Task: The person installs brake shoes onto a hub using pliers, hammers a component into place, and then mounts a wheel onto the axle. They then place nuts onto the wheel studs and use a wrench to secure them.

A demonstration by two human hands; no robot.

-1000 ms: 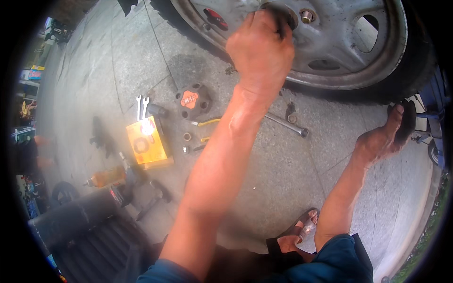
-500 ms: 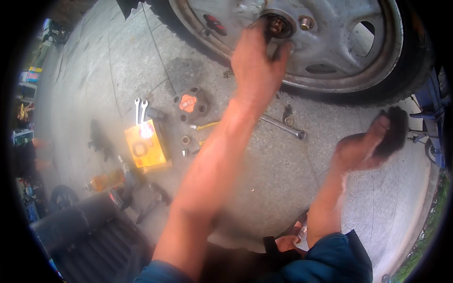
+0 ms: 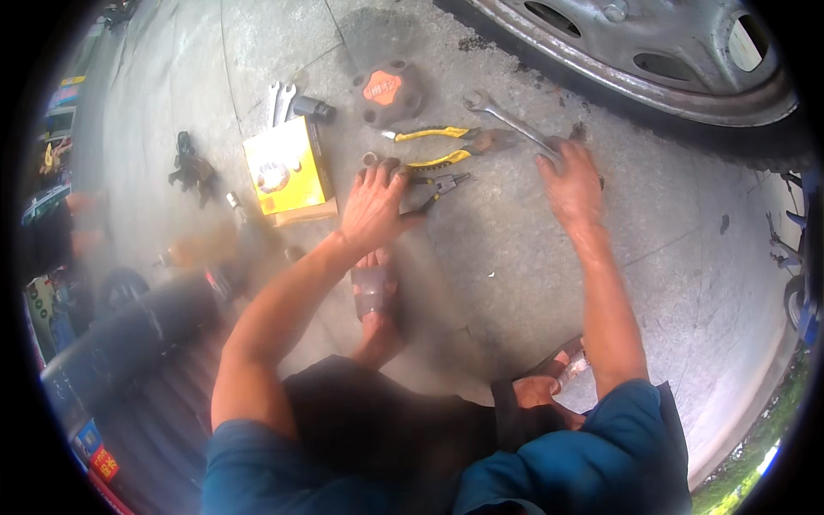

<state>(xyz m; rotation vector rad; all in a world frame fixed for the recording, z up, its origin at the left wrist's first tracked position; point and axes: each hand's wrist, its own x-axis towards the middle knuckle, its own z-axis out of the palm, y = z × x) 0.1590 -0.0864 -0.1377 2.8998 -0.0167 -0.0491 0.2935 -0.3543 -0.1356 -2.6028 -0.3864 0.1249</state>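
Observation:
My right hand (image 3: 573, 187) has its fingers closed about the near end of a steel combination wrench (image 3: 513, 122), whose open jaw points far left on the concrete. My left hand (image 3: 373, 208) reaches down to the ground, thumb apart from the fingers, beside black-handled pliers (image 3: 446, 182); nothing shows in it, though its fingertips are partly hidden. Just beyond those fingertips lies a small metal nut or socket (image 3: 370, 159). Yellow-and-black pliers (image 3: 442, 133) lie open between the hands. A wheel (image 3: 687, 64) with a steel rim rises at the far right.
A dark hub cap (image 3: 403, 90) with an orange centre lies beyond the pliers. Left of it are a black socket (image 3: 313, 109), two small wrenches (image 3: 280, 101) and a yellow box (image 3: 287, 165). A dark stool-like seat (image 3: 154, 360) stands near left. My sandalled foot (image 3: 374, 296) is below my left hand.
My left hand has left the wheel hub and come down beside the pliers. My right hand has moved left onto the wrench; the dark mass at its fingers no longer shows. The view has shifted nearer.

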